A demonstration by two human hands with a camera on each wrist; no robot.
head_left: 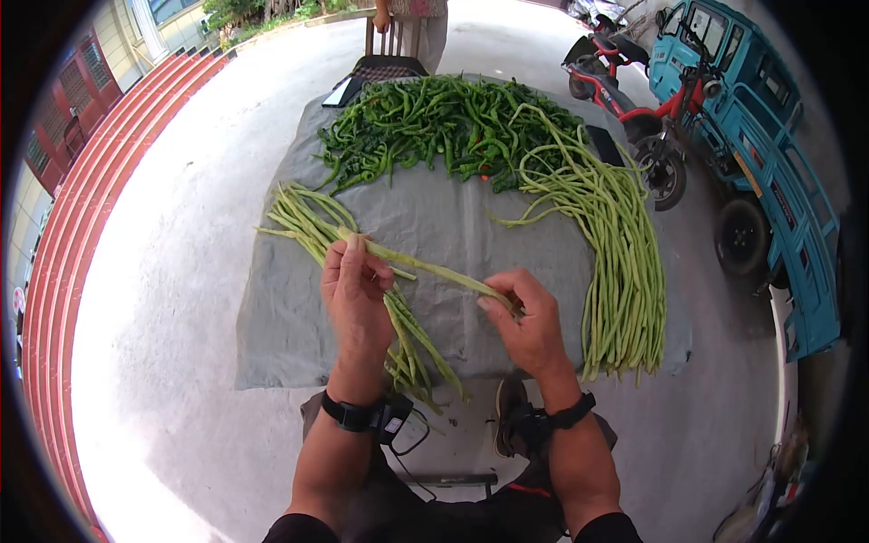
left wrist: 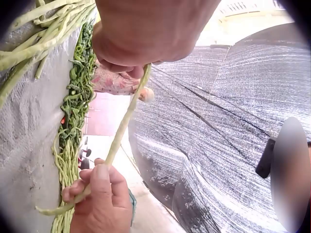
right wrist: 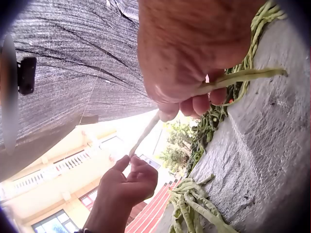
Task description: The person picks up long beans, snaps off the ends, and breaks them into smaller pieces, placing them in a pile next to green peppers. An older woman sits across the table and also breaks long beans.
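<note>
held bean [head_left: 425, 265]: up off the grey sheet [head_left: 281, 317], bridging the gap between the two hands, in front of the person's body
long axis: mostly crosswise, slanting, far end at left, near end at right; close to straight between the grips
left hand [head_left: 356, 294]: pinching the bean near its left end, thumb against fingertips, a short bit of tip poking out above the thumb
right hand [head_left: 529, 326]: thumb and fingers closed round the bean toward its other end; both wrist views show a free tail sticking out past the grip, slightly bent
nearer hand: neither, both on the bean; left hand sits a bit farther forward, right hand closer to the body
key relation, my judgement: the stretch between the grips is the line that counts, hands lying along the bean's own axis, tail free on the right side only
left bundle [head_left: 308, 224]: loose beans below and beyond left hand, some hanging over the near edge; right wrist view shows left hand clear of it
right pile [head_left: 625, 281]: bigger, beans roughly lengthwise, right hand nearer to it but well apart
green peppers [head_left: 453, 122]: far side of sheet, beyond both hands, neither touching them
</note>
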